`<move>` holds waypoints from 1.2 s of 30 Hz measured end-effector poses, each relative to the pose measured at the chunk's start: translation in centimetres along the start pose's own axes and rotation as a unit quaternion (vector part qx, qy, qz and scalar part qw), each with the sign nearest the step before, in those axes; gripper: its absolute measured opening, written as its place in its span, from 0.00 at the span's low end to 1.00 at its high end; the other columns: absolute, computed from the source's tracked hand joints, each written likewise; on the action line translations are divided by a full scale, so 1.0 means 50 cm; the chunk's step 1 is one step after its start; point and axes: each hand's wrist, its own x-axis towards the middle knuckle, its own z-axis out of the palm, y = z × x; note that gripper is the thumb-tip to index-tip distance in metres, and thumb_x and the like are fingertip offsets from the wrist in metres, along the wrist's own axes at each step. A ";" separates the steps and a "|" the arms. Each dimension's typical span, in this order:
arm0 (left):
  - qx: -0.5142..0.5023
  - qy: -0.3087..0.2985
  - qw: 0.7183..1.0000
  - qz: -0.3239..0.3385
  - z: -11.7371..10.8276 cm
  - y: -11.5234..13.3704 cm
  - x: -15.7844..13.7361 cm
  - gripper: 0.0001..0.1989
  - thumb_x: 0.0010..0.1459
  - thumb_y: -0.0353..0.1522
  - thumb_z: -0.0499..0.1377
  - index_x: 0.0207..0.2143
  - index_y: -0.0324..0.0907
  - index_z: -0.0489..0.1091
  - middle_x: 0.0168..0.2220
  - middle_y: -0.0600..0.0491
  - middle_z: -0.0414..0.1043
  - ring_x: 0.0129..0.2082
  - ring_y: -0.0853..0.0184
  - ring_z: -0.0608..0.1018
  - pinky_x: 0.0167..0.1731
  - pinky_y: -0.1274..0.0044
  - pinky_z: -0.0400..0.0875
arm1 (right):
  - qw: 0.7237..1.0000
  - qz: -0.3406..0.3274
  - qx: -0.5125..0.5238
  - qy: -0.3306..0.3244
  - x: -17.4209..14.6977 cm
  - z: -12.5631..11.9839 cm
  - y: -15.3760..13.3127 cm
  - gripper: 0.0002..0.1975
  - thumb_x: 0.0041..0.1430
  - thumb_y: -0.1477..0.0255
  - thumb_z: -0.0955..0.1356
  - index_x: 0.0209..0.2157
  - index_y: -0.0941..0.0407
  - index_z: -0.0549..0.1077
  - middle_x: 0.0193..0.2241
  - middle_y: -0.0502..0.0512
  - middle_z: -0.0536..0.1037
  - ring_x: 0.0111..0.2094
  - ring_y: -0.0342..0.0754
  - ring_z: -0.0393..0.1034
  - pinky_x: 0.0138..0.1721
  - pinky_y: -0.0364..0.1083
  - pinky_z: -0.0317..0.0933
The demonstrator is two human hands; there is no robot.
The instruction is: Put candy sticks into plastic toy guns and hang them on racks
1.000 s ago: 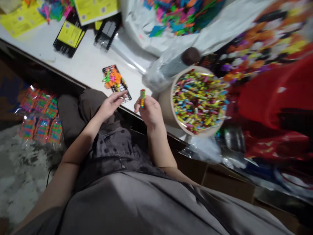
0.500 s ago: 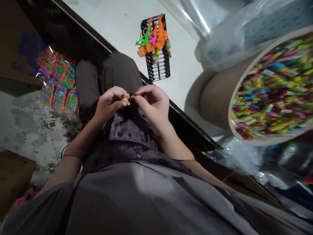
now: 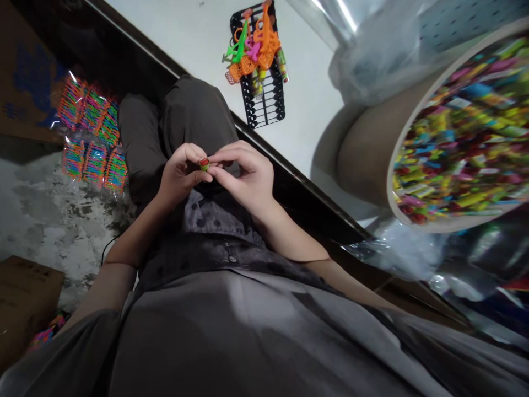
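Over my lap, my left hand (image 3: 184, 171) is closed in a pinch round a small wrapped tube (image 3: 204, 164). The tube has a red end and a yellow-green side; most of it is hidden by my fingers. From the other side, my right hand (image 3: 246, 173) pinches its thumb and fingertips together at the tube's right edge. The two hands' fingertips meet there.
A black abacus-like frame (image 3: 264, 105) lies on the white table (image 3: 177, 33), with orange, green and pink plastic toys (image 3: 256, 47) on it. A wide tub (image 3: 366, 154) of colourful wrapped tubes stands right. Left are bagged colourful pieces (image 3: 93, 135) and a cardboard box (image 3: 27, 303).
My right hand has moved left, so its fingertips now touch the tube in my left hand. The tube has turned, showing mostly its red end. The view has shifted slightly.
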 end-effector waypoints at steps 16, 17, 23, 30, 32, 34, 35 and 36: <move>0.103 0.031 0.994 -0.009 -0.023 -0.001 0.001 0.29 0.40 0.56 0.64 0.28 0.41 0.60 0.28 0.55 0.61 0.28 0.71 0.70 0.28 0.77 0.65 | 0.997 0.066 0.047 -0.005 0.005 0.011 0.007 0.13 0.59 0.59 0.68 0.35 0.56 0.74 0.33 0.54 0.73 0.34 0.45 0.67 0.38 0.48 0.65; 0.102 0.032 0.994 -0.010 -0.023 -0.001 0.002 0.29 0.41 0.56 0.64 0.28 0.42 0.61 0.28 0.55 0.61 0.28 0.71 0.70 0.28 0.77 0.65 | 0.996 0.075 0.055 -0.006 0.006 0.013 0.008 0.14 0.59 0.59 0.68 0.35 0.56 0.74 0.34 0.55 0.73 0.35 0.45 0.67 0.39 0.48 0.65; 0.045 0.042 0.998 -0.008 -0.030 0.000 0.016 0.22 0.51 0.49 0.63 0.27 0.41 0.63 0.28 0.54 0.66 0.31 0.69 0.72 0.31 0.76 0.66 | 0.991 0.097 0.072 -0.060 0.032 0.018 0.024 0.18 0.58 0.55 0.67 0.40 0.55 0.73 0.38 0.57 0.73 0.42 0.49 0.67 0.46 0.52 0.63; -0.033 0.055 0.996 -0.054 -0.024 -0.017 0.044 0.20 0.59 0.48 0.56 0.31 0.39 0.66 0.32 0.51 0.69 0.30 0.71 0.73 0.32 0.78 0.67 | 0.978 0.090 0.185 -0.027 0.094 0.024 0.044 0.20 0.57 0.52 0.67 0.35 0.55 0.63 0.35 0.56 0.72 0.37 0.45 0.69 0.39 0.48 0.65; -0.040 0.069 0.991 -0.109 -0.022 -0.033 0.054 0.21 0.61 0.49 0.53 0.34 0.38 0.66 0.33 0.50 0.70 0.29 0.72 0.73 0.30 0.79 0.68 | 0.979 0.085 0.186 -0.001 0.142 -0.006 0.057 0.21 0.57 0.51 0.66 0.36 0.54 0.60 0.32 0.53 0.71 0.34 0.44 0.69 0.36 0.47 0.65; -0.050 0.075 0.981 -0.170 -0.026 -0.049 0.065 0.20 0.60 0.48 0.54 0.34 0.38 0.65 0.32 0.51 0.70 0.26 0.73 0.74 0.26 0.80 0.69 | 0.990 0.037 0.128 0.048 0.216 -0.068 0.085 0.21 0.58 0.51 0.66 0.38 0.53 0.60 0.30 0.51 0.69 0.32 0.43 0.68 0.36 0.46 0.64; -0.060 0.076 0.976 -0.197 -0.031 -0.055 0.071 0.20 0.59 0.48 0.55 0.34 0.38 0.64 0.30 0.52 0.70 0.25 0.73 0.74 0.25 0.80 0.69 | 0.993 -0.004 0.084 0.080 0.262 -0.112 0.106 0.20 0.58 0.51 0.66 0.39 0.53 0.60 0.30 0.51 0.68 0.32 0.43 0.67 0.36 0.45 0.64; -0.075 0.076 0.969 -0.221 -0.037 -0.060 0.076 0.20 0.58 0.48 0.56 0.34 0.38 0.63 0.29 0.53 0.69 0.23 0.72 0.75 0.23 0.80 0.70 | 0.992 -0.044 0.039 0.113 0.312 -0.163 0.133 0.19 0.59 0.53 0.66 0.39 0.53 0.60 0.31 0.51 0.68 0.32 0.42 0.66 0.38 0.45 0.64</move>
